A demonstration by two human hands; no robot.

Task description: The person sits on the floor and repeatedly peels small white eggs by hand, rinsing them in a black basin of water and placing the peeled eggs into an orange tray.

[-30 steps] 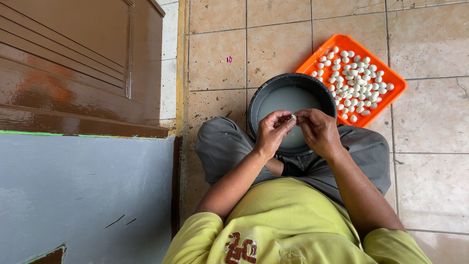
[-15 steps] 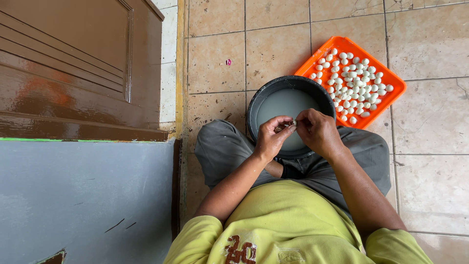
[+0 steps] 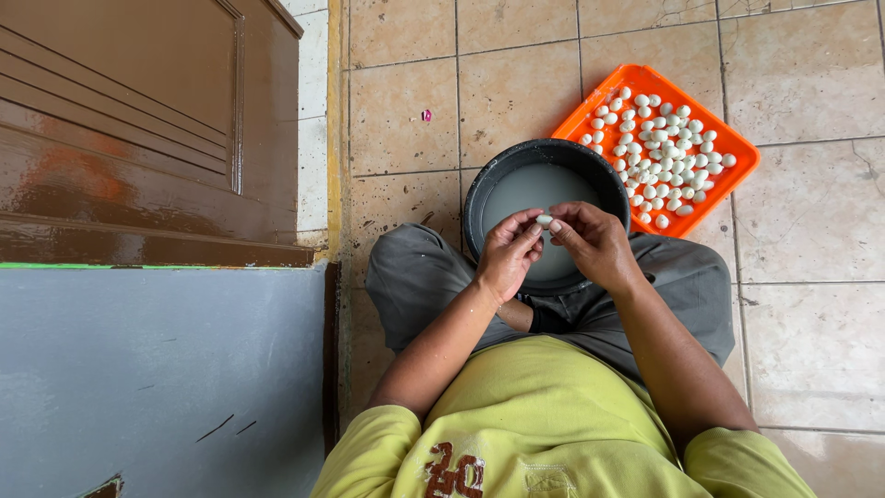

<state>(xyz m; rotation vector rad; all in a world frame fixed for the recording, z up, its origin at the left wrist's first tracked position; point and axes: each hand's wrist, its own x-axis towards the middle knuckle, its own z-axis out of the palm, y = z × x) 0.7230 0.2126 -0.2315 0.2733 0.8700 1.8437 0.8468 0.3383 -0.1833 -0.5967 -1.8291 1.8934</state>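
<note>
One small white egg-shaped thing [image 3: 544, 220] sits pinched between the fingertips of the left hand [image 3: 506, 254] and the right hand [image 3: 595, 245], right over the round dark bowl of cloudy water [image 3: 479, 189]. Both hands curl shut on it. Since a moment ago the hands have barely moved; the little white thing shows a bit more between the fingers now. Beside the bowl lies the square orange plastic tray [image 3: 742, 152] full of small white eggs [image 3: 666, 148]. Fingers hide most of the held egg, so its surface is hard to see, and the hands cover part of the bowl.
</note>
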